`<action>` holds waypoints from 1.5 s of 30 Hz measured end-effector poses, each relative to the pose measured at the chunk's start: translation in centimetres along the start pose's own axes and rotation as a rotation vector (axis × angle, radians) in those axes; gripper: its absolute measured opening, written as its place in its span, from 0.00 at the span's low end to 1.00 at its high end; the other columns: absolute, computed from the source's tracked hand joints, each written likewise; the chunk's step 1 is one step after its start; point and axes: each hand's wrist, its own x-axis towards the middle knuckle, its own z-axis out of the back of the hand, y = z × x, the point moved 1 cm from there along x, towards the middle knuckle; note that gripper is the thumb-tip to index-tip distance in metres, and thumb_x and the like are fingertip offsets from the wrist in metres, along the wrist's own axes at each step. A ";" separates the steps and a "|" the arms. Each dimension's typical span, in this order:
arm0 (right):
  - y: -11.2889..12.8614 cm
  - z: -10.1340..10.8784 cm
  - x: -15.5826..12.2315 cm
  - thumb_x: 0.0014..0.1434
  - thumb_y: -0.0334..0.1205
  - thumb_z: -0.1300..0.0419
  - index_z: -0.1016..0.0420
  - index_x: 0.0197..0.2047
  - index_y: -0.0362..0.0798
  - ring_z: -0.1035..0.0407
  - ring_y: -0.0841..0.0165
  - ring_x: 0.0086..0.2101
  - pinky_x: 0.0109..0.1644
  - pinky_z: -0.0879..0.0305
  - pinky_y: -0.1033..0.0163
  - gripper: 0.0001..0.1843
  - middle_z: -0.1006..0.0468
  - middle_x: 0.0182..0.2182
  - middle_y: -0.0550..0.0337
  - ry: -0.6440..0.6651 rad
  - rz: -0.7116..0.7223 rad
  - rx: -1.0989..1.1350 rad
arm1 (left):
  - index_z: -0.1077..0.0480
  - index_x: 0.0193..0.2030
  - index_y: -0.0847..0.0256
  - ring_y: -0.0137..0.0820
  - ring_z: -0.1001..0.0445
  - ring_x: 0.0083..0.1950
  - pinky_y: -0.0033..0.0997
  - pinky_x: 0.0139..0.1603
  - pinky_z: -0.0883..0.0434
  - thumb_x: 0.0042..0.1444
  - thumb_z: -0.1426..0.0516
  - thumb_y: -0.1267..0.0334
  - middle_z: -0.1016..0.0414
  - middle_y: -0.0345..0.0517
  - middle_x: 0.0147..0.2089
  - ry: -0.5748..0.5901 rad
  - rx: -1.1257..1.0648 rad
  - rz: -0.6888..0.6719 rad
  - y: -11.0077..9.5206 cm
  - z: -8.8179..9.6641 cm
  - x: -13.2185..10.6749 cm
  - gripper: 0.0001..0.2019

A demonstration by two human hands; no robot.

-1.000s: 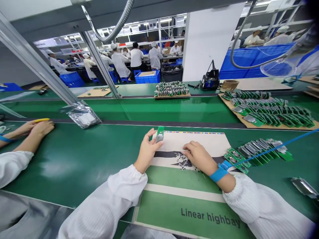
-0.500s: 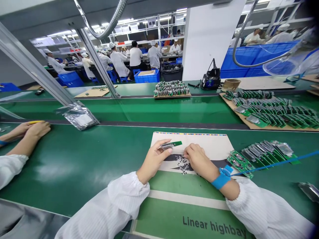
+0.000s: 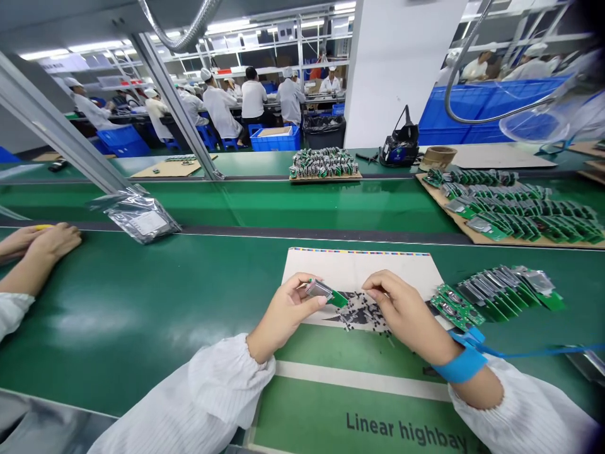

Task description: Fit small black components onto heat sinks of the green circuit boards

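My left hand (image 3: 282, 310) pinches a small green circuit board with a metal shield (image 3: 325, 292), held flat over a printed cardboard sheet (image 3: 363, 268). My right hand (image 3: 406, 312) is curled with its fingertips pinched together just above a pile of tiny dark parts (image 3: 359, 313) on that sheet; what they hold is too small to name. A blue wrist strap (image 3: 460, 364) with a blue cord circles my right wrist. Right of that hand lies a fanned row of similar green boards (image 3: 496, 287).
A co-worker's hands (image 3: 40, 239) rest on the green belt at the left. A silvery bag (image 3: 137, 214) lies behind them. Trays of green boards (image 3: 515, 205) and a smaller stack (image 3: 324, 164) stand beyond the belt. People in white work in the background.
My left hand turned the green board from upright to lying flat and brought it down toward the parts pile. My right hand shifted slightly right and lifted its fingertips off the sheet.
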 end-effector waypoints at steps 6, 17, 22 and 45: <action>1.3 0.9 -1.2 0.66 0.34 0.50 0.37 0.43 0.52 0.33 0.65 0.37 0.38 0.34 0.61 0.05 0.30 0.37 0.58 -0.023 -0.032 0.105 | 0.27 0.38 0.60 0.33 0.26 0.42 0.31 0.43 0.28 0.47 0.34 0.65 0.24 0.45 0.40 0.064 0.039 0.072 0.2 -0.8 -0.9 0.11; 2.5 0.7 -2.4 0.66 0.35 0.49 0.36 0.45 0.55 0.32 0.67 0.37 0.37 0.34 0.64 0.06 0.30 0.38 0.61 -0.023 -0.056 0.211 | 0.28 0.41 0.58 0.33 0.27 0.37 0.29 0.34 0.29 0.49 0.35 0.64 0.26 0.47 0.38 0.189 0.022 0.048 1.3 -1.1 -2.2 0.12; 2.9 0.7 -2.9 0.67 0.35 0.48 0.36 0.44 0.55 0.33 0.67 0.35 0.33 0.35 0.64 0.05 0.30 0.38 0.60 -0.027 -0.042 0.214 | 0.24 0.42 0.56 0.29 0.31 0.36 0.25 0.32 0.31 0.49 0.35 0.65 0.32 0.46 0.39 0.201 0.063 -0.047 0.9 -1.4 -2.4 0.12; 5.5 0.4 -3.3 0.65 0.22 0.51 0.32 0.45 0.46 0.35 0.66 0.38 0.39 0.37 0.63 0.12 0.30 0.37 0.54 0.002 0.234 0.075 | 0.24 0.40 0.67 0.28 0.32 0.30 0.25 0.31 0.33 0.53 0.38 0.60 0.26 0.45 0.29 0.304 0.507 -0.253 0.0 -2.5 -3.7 0.12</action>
